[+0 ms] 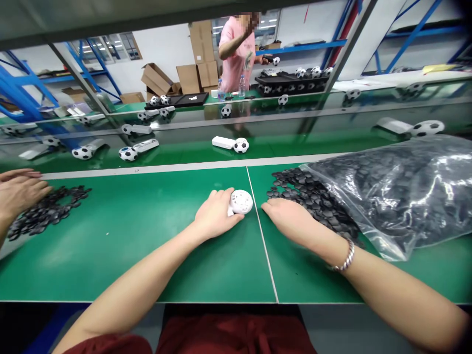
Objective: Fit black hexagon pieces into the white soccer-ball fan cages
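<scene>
My left hand [217, 211] is closed around a white round-headed device [241, 201] just above the green table [147, 260]. Small dark marks dot the device's round face; my palm hides most of its handle. To the right of the white seam, my right hand [289, 216] is bent low at the near edge of a pile of small black discs [313, 194]. Its fingers are pressed together, and what they hold, if anything, is hidden. A clear plastic bag [413, 191] full of similar black pieces lies beside the pile.
Soccer-ball-patterned devices with white handles [241, 145] lie along the green strip beyond the white edge. At far left, another person's hand [22, 191] touches a second disc pile [44, 211]. A person in pink [236, 54] stands across, near black trays [291, 83] and cardboard boxes [202, 44].
</scene>
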`<state>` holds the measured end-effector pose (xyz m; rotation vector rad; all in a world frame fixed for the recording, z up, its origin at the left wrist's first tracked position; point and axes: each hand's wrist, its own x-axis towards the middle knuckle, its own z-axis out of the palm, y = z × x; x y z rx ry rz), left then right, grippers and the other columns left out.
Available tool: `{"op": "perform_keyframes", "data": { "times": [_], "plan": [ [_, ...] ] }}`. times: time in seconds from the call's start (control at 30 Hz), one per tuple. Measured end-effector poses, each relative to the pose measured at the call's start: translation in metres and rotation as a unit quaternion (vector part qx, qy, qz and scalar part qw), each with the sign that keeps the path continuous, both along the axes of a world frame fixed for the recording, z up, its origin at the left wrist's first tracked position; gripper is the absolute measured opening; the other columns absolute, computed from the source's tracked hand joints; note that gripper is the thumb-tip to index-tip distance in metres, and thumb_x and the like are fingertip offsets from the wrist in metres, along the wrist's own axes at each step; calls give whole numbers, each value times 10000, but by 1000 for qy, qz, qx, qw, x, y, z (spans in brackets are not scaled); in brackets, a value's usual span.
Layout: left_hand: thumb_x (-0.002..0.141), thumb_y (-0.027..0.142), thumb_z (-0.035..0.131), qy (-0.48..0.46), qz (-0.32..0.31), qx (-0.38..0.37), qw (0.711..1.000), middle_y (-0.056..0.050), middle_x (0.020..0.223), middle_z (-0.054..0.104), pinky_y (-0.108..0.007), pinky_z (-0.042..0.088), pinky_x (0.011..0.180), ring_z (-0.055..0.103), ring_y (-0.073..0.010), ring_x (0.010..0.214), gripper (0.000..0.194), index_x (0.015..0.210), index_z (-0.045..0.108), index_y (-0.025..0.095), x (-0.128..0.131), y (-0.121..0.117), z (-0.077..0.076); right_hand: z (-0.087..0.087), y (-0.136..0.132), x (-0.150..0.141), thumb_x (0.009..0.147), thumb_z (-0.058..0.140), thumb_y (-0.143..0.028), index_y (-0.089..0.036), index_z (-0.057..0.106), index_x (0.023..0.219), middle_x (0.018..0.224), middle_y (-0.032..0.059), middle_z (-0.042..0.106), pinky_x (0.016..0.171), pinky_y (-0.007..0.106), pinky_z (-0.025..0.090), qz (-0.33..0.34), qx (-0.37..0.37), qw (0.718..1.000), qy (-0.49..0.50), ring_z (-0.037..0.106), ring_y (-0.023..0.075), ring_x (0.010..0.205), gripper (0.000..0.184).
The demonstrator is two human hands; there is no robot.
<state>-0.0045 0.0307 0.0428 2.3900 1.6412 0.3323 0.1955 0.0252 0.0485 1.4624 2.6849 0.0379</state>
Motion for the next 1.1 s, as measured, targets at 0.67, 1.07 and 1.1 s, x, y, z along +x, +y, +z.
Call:
{"op": "perform_keyframes", "data": {
  "times": [0.67,1.07,1.1],
  "plan": [
    [733,446,617,-56,-52,1,997,-68,1307,463,-390,407,961,445,-265,1169,749,1372,303,214,1,-6,-2,-5,3,-2,863,512,-162,-184,605,871,837,29,644,738,262,457,125,-33,901,414,588,156,792,96],
    [755,444,589,-99,-33,-36,994,-52,1256,515,-380,462,900,542,-252,1089,601,1294,414,243,2,-4,3,-18,8,-9,824,604,-233,-196,586,987,945,61,559,798,337,475,80,3,889,451,545,198,913,168],
    [753,438,592,-105,-35,-37,993,-50,1256,521,-381,459,906,536,-248,1098,591,1284,425,239,2,-3,3,-21,10,-9,799,633,-258,-194,563,1033,1022,76,550,811,349,480,59,-6,884,464,527,216,985,252]
  ]
}}
